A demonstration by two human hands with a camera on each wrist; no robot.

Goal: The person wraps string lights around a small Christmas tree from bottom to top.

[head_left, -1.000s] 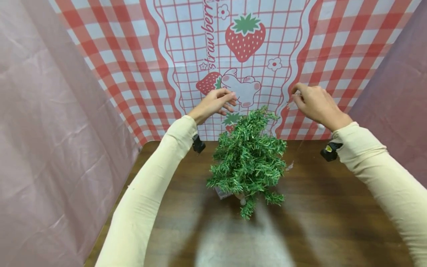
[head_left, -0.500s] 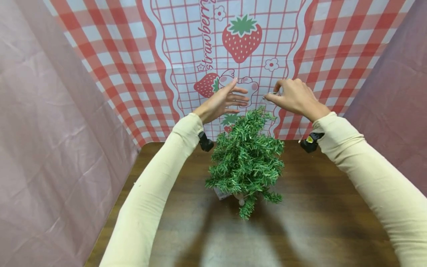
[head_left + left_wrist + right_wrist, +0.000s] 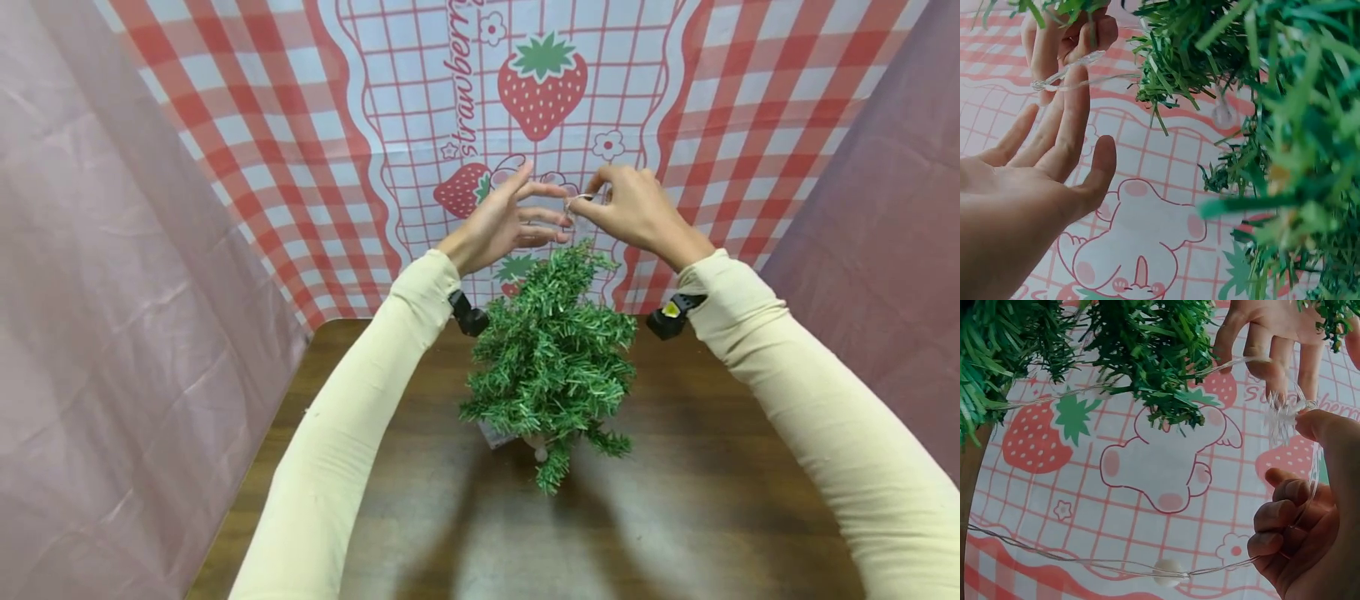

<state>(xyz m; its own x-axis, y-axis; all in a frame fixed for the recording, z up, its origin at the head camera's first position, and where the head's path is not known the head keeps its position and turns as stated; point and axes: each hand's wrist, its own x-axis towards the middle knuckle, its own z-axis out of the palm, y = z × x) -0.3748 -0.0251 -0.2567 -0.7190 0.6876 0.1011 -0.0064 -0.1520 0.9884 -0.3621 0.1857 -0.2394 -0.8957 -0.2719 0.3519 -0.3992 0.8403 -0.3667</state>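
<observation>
A small green artificial Christmas tree (image 3: pixel 555 358) stands on the wooden table. Behind its top, my right hand (image 3: pixel 637 208) pinches a clear, thin-wired string of fairy lights (image 3: pixel 1283 425) between thumb and index finger. One strand of it runs across to the tree; another, bearing a round white bulb (image 3: pixel 1169 572), trails away below the right hand. My left hand (image 3: pixel 487 221) is held with fingers spread, its fingertips right at the pinched wire. In the left wrist view, the wire loop overlaps the left fingers (image 3: pixel 1075 106).
A strawberry-print checked cloth (image 3: pixel 543 92) hangs at the back. Pink curtains (image 3: pixel 112 292) close in both sides. On the brown table (image 3: pixel 675 500), a pale flat corner of something (image 3: pixel 495 435) shows under the tree.
My right hand has moved left with the wire, from beside the tree to behind its top. The left hand has turned, spread its fingers and shifted right to meet it.
</observation>
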